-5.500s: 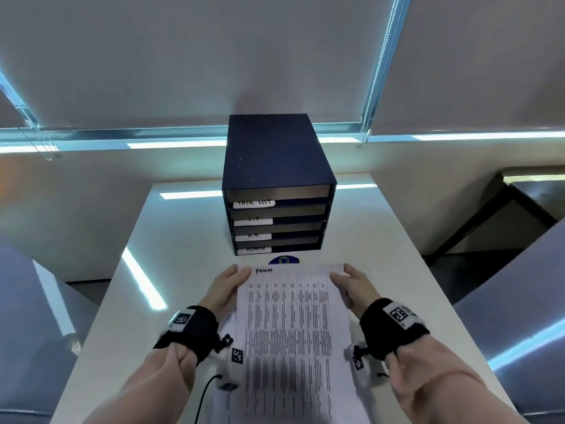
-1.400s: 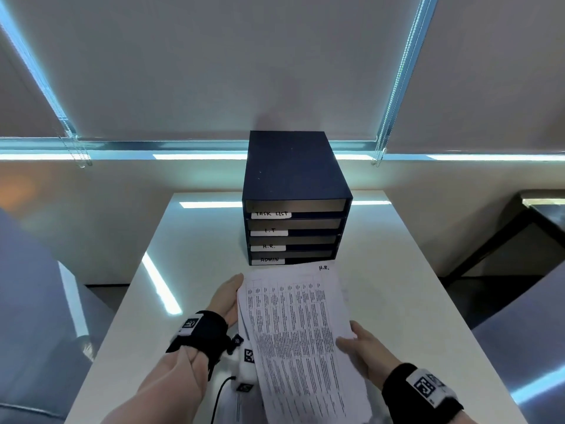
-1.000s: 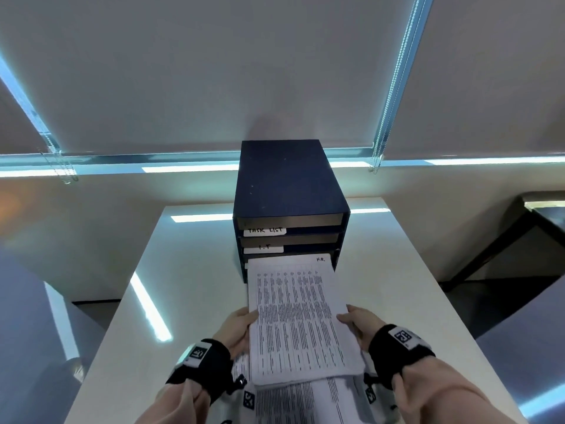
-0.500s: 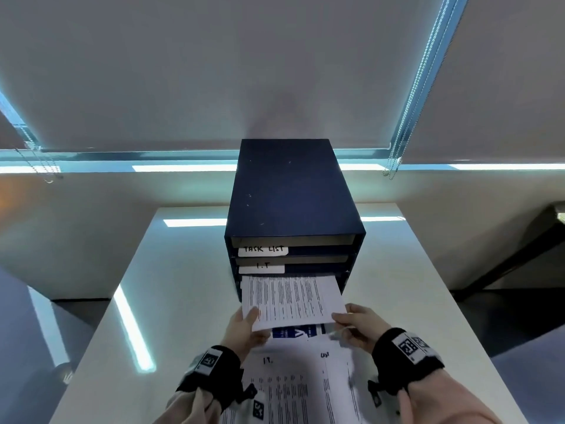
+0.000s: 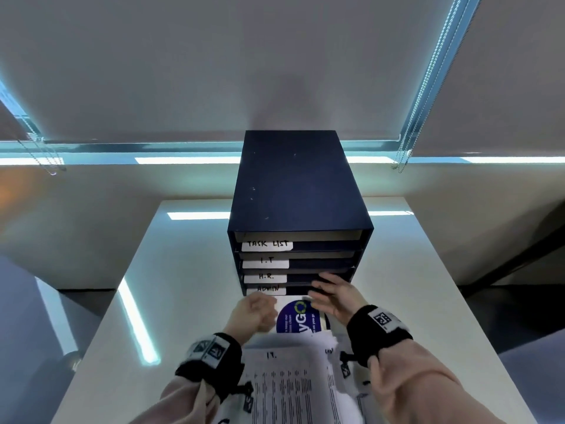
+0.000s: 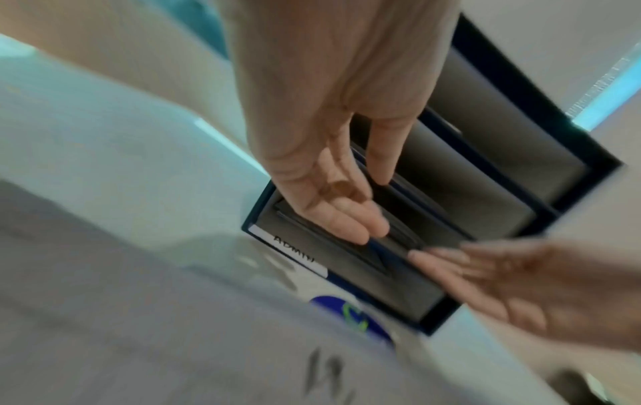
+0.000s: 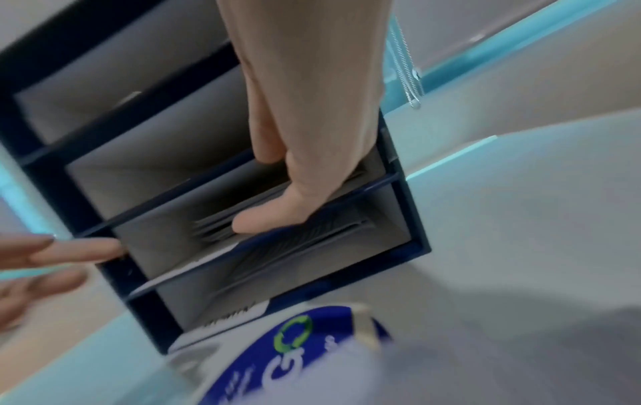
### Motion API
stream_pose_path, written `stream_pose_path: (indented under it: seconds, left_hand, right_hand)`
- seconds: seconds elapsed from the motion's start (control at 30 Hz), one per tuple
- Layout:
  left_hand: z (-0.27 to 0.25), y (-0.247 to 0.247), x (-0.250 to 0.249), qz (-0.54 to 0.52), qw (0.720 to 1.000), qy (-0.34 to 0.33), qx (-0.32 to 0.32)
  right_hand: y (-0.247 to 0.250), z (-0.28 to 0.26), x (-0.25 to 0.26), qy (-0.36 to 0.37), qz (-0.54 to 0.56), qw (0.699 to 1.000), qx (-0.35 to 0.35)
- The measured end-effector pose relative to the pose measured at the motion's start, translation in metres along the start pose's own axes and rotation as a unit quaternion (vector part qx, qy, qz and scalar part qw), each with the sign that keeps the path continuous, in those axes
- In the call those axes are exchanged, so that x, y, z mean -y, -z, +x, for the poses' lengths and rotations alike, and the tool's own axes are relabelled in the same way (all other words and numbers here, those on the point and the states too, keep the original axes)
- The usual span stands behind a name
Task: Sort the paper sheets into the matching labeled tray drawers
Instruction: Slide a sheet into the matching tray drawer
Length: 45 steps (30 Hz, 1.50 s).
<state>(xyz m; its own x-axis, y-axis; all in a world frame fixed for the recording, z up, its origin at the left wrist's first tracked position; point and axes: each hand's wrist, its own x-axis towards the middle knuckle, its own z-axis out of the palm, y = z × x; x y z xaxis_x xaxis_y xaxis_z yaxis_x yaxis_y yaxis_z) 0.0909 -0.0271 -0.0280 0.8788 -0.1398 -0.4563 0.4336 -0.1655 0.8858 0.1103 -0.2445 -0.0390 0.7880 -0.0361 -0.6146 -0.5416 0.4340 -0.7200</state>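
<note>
A dark blue tray organiser [image 5: 298, 191] stands on the white table, its slots labelled TASK LIST, I.T, H.R. and ADMIN from the top down. My right hand [image 5: 328, 290] reaches the mouth of the H.R. slot with straight fingers. In the right wrist view that right hand [image 7: 274, 191] touches the sheets [image 7: 215, 227] lying inside the slot. My left hand [image 5: 255, 312] hovers loosely curled by the ADMIN label [image 5: 269, 289] and holds nothing. More sheets [image 7: 298, 246] lie in the ADMIN slot. A paper stack [image 5: 287, 390] with handwriting at its top lies between my forearms.
A round blue sticker [image 5: 298, 318] lies on the table [image 5: 412, 301] between the organiser and the stack. Bare tabletop lies on both sides of the organiser. Roller blinds with bead chains [image 5: 428, 87] hang behind the table.
The sheet marked H.R. that both hands held has slid fully into the H.R. slot. Both hands have let go of it, and the left hand has drawn back a little.
</note>
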Motion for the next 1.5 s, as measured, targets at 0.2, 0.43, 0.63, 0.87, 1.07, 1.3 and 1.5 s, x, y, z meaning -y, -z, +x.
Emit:
stream_pose_path:
  seconds: [0.2, 0.43, 0.63, 0.87, 1.07, 1.3, 1.5]
  left_hand:
    - [-0.055, 0.006, 0.066, 0.545, 0.831, -0.105, 0.024]
    - [-0.060, 0.013, 0.087, 0.626, 0.770, -0.109, -0.063]
    - [-0.080, 0.013, 0.080, 0.631, 0.748, -0.170, -0.116]
    - [-0.124, 0.022, 0.012, 0.196, 0.971, -0.131, 0.029]
    - [-0.119, 0.045, -0.024, -0.075, 0.993, -0.074, 0.052]
    - [-0.103, 0.050, -0.031, -0.202, 0.975, 0.004, 0.087]
    - [-0.099, 0.047, -0.028, -0.221, 0.971, 0.005, 0.089]
  right_hand:
    - [0.060, -0.063, -0.072, -0.049, -0.221, 0.972, -0.057]
    - [0.075, -0.111, -0.144, -0.086, -0.278, 0.955, -0.050]
    - [0.063, -0.123, -0.151, -0.069, -0.323, 0.942, -0.065]
    - [0.050, -0.150, -0.121, -0.025, -0.279, 0.959, -0.033]
    - [0.041, -0.180, -0.108, 0.000, -0.116, 0.990, 0.083]
    - [0.050, -0.198, -0.102, 0.018, -0.036, 0.991, 0.127]
    - [0.055, -0.202, -0.101, 0.023, -0.042, 0.991, 0.125]
